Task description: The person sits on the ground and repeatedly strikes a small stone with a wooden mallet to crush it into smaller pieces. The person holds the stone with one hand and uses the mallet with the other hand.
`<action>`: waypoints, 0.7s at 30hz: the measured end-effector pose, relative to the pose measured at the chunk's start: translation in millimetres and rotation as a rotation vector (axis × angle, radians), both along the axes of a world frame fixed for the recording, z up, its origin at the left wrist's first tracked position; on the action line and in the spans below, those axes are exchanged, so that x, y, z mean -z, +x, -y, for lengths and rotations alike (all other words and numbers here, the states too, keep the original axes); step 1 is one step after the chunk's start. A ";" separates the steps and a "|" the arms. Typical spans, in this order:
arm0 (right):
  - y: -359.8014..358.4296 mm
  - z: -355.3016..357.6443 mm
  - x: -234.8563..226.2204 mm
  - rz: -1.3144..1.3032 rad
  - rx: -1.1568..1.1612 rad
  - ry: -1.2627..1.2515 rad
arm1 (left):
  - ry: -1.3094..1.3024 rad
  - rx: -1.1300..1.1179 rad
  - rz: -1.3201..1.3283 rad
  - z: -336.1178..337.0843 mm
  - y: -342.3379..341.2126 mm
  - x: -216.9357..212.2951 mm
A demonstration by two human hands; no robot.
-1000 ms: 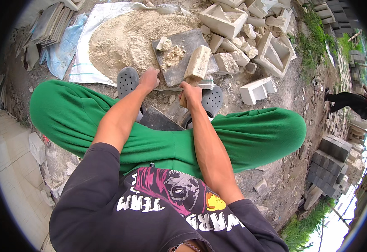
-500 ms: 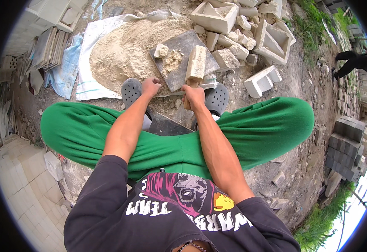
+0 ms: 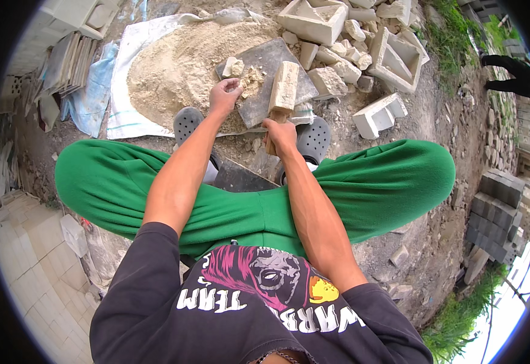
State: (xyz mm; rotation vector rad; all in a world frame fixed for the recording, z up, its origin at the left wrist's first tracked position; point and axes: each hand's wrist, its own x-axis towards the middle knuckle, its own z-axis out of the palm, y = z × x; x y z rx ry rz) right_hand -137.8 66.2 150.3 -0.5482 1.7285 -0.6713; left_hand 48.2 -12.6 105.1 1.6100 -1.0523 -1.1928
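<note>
My right hand (image 3: 281, 134) is wrapped round the handle of a wooden mallet (image 3: 285, 85), whose pale, dusty block head rests over the right part of a dark square slab (image 3: 265, 59). Crumbled pale stone (image 3: 252, 82) lies on that slab, with a larger chunk (image 3: 233, 67) near its left corner. My left hand (image 3: 224, 96) reaches to the slab's left edge, just below the chunk and beside the crumbs. Its fingers are loosely bent and apart, and I see nothing held in them.
A heap of tan grit (image 3: 171, 70) covers a white sheet (image 3: 119, 103) on the left. Broken concrete pieces (image 3: 328, 82) and hollow blocks (image 3: 397, 60) lie at the far right. Stacked tiles (image 3: 68, 64) stand far left, grey blocks (image 3: 495, 206) right. Another person's dark-clothed legs (image 3: 510, 76) show at the right edge.
My left hand has moved forward and slightly right, from beside the left shoe to the slab's edge, and its fingers have loosened. My right hand and the mallet have hardly moved.
</note>
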 end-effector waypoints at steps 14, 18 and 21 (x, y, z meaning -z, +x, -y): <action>-2.0 0.9 -8.2 -0.010 -0.042 0.001 | 0.487 0.083 0.710 -58.2 38.1 33.3; 1.3 0.7 -5.2 -0.027 -0.034 -0.006 | 0.284 0.139 0.694 -57.5 40.1 31.2; 2.2 0.6 -6.5 -0.033 -0.045 -0.005 | 0.257 0.257 0.763 -54.7 37.6 29.0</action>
